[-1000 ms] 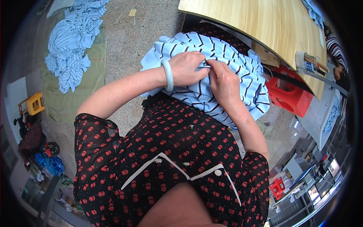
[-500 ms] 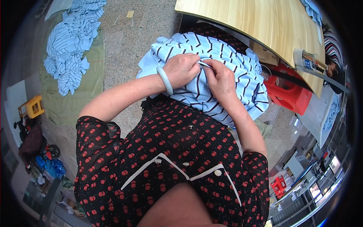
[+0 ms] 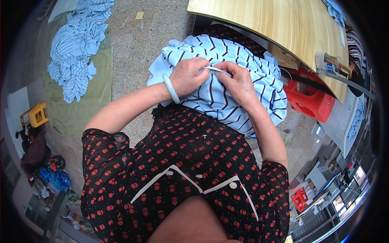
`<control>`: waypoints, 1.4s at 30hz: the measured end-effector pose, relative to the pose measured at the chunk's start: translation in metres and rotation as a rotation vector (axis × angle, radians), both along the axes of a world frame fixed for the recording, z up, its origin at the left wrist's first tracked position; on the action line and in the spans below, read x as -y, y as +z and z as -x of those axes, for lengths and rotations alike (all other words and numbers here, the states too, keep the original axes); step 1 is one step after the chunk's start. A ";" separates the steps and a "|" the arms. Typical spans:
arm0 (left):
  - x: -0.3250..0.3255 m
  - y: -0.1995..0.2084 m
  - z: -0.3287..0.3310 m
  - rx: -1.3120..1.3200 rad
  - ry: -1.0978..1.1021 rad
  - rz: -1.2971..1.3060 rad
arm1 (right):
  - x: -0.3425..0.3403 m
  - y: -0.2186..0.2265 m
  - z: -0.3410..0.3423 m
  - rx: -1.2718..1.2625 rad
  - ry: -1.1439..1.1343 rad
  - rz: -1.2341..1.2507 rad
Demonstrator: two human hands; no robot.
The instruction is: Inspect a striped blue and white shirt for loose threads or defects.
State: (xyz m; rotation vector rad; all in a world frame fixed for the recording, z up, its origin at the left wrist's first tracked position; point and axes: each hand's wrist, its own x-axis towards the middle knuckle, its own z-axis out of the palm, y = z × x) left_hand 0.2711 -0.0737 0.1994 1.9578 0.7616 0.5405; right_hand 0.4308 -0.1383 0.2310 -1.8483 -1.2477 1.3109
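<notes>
A light blue cloth with dark stripes [image 3: 210, 95] lies bunched across my lap. My left hand [image 3: 189, 75], with a pale bangle [image 3: 171, 89] at its wrist, pinches a narrow folded edge of this cloth. The same edge is pinched by my right hand [image 3: 238, 83] a short way to the right. Between the two sets of fingertips a thin strip of the edge [image 3: 215, 69] stretches, raised above the rest of the cloth. The fingertips partly hide what they grip.
A wooden table [image 3: 259, 20] stands ahead to the right, with a clear pen holder [image 3: 327, 65] at its edge. Under it is a red plastic stool [image 3: 310, 101]. More striped blue cloth [image 3: 75, 48] lies on a green sheet [image 3: 79, 113] at the left, near a yellow stool [image 3: 37, 115].
My hands have moved slightly apart, so more of the cloth's edge shows between them. The left hand has shifted a little to the left.
</notes>
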 end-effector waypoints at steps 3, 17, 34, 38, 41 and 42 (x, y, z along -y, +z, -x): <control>0.002 -0.001 0.000 0.021 0.025 0.010 | 0.002 -0.003 0.000 0.009 -0.028 -0.032; 0.000 -0.002 -0.003 -0.040 0.041 -0.038 | 0.012 -0.017 0.015 0.386 0.022 -0.583; -0.015 0.005 0.014 -0.008 -0.199 -0.017 | 0.004 -0.006 0.004 0.184 0.243 -0.463; -0.019 0.004 0.017 -0.021 -0.230 -0.028 | -0.002 0.001 0.002 0.143 0.289 -0.450; -0.020 0.005 0.020 -0.017 -0.254 -0.001 | -0.006 0.010 0.003 0.104 0.315 -0.341; -0.020 0.006 0.020 -0.040 -0.280 0.038 | -0.008 0.017 0.006 0.117 0.316 -0.236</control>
